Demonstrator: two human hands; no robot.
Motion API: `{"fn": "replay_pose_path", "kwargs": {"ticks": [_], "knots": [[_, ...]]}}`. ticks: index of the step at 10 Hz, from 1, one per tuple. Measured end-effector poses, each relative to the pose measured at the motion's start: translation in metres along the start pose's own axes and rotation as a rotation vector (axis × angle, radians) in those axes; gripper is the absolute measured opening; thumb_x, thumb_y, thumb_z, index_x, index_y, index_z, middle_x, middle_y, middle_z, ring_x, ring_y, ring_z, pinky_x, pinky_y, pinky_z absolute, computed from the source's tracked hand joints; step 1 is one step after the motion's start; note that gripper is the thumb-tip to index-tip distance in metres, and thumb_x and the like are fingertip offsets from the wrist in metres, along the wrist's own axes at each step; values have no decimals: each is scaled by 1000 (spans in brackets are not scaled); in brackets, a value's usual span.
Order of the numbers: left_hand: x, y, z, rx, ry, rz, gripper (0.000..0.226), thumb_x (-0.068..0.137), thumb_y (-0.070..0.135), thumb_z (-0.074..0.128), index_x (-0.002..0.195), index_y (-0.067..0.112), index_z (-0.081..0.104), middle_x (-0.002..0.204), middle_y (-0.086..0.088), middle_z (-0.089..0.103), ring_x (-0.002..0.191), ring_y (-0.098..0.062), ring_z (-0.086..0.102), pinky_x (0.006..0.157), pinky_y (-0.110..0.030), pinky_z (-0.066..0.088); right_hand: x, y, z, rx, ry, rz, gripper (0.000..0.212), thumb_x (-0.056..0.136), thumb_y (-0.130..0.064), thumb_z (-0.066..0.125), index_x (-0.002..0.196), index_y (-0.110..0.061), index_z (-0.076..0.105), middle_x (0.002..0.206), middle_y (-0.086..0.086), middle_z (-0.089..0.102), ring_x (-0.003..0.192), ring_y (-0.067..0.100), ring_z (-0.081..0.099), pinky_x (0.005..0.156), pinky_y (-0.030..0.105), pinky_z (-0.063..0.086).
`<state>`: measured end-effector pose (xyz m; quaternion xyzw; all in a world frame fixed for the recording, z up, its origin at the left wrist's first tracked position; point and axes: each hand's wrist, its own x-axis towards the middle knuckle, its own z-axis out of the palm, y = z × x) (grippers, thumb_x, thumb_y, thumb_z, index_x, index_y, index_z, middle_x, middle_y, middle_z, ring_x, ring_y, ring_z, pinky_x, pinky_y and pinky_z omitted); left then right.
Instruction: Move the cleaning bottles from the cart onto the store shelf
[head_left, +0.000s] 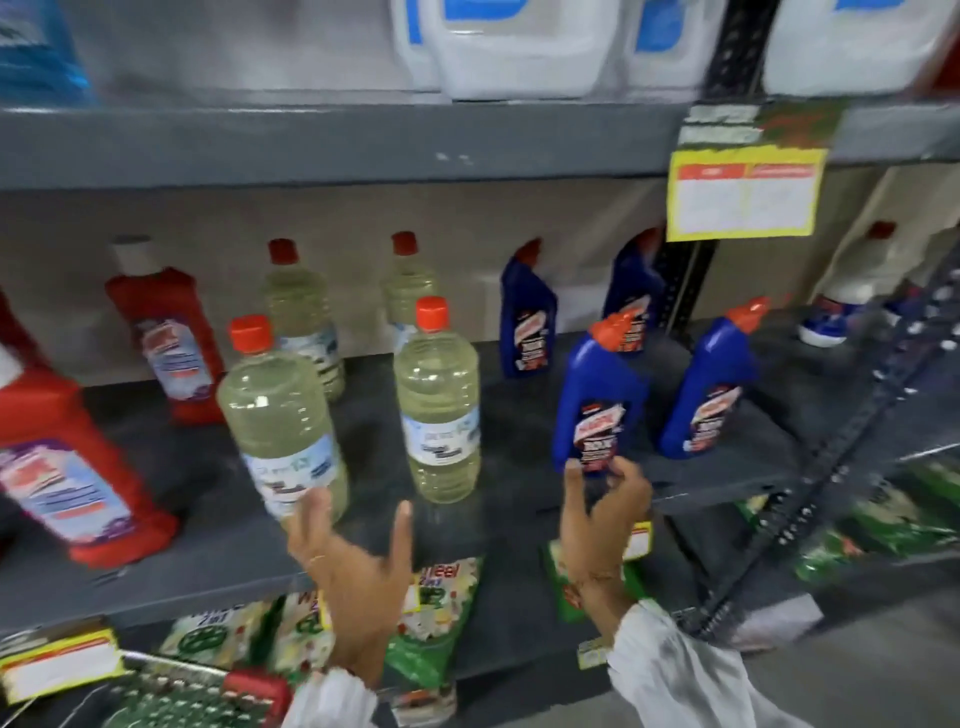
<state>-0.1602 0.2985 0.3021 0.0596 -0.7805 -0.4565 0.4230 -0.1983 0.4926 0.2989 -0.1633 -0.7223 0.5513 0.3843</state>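
On the grey middle shelf (218, 571) stand red, clear yellowish and blue cleaning bottles. My right hand (602, 512) pinches the bottom of a blue bottle (597, 395) with an orange cap, which stands near the shelf's front edge. A second blue bottle (709, 384) stands just right of it. My left hand (353, 561) is spread, fingers apart, with one fingertip touching the base of a clear bottle (275, 415) with a red cap. Another clear bottle (439, 400) stands between my hands. The cart (208, 696), a wire basket with a red handle, shows at the bottom left.
Red bottles (171, 338) stand at the left, with more clear and blue bottles at the back. White jugs (519, 47) fill the shelf above. A yellow price tag (745, 195) hangs from it. Green packets (436, 613) lie on the shelf below. A dark upright post (841, 457) stands at the right.
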Motion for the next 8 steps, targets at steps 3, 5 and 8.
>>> {"fn": "replay_pose_path", "kwargs": {"ticks": [3, 5, 8], "knots": [[-13, 65, 152, -319, -746, -291, 107, 60, 21, 86, 145, 22, 21, 133, 9, 43, 127, -11, 45, 98, -12, 37, 144, 46, -66, -110, -73, 151, 119, 55, -14, 90, 145, 2, 13, 149, 20, 29, 137, 31, 32, 114, 50, 30], [-10, 66, 163, -92, -718, -270, 50, 65, 30, 82, 108, 14, 60, 102, -1, 70, 90, -16, 65, 81, -32, 53, 158, 65, -68, -140, -143, 138, 110, 50, -15, 90, 141, -8, 28, 136, 16, 48, 124, 30, 48, 103, 48, 44], [-13, 70, 160, -198, -698, -302, 66, 67, 24, 82, 124, 13, 50, 112, 6, 62, 103, -11, 62, 87, -25, 48, 136, 49, -74, -282, -185, 106, 109, 65, -26, 84, 146, -1, 16, 147, 22, 31, 136, 36, 32, 112, 51, 32]]}}
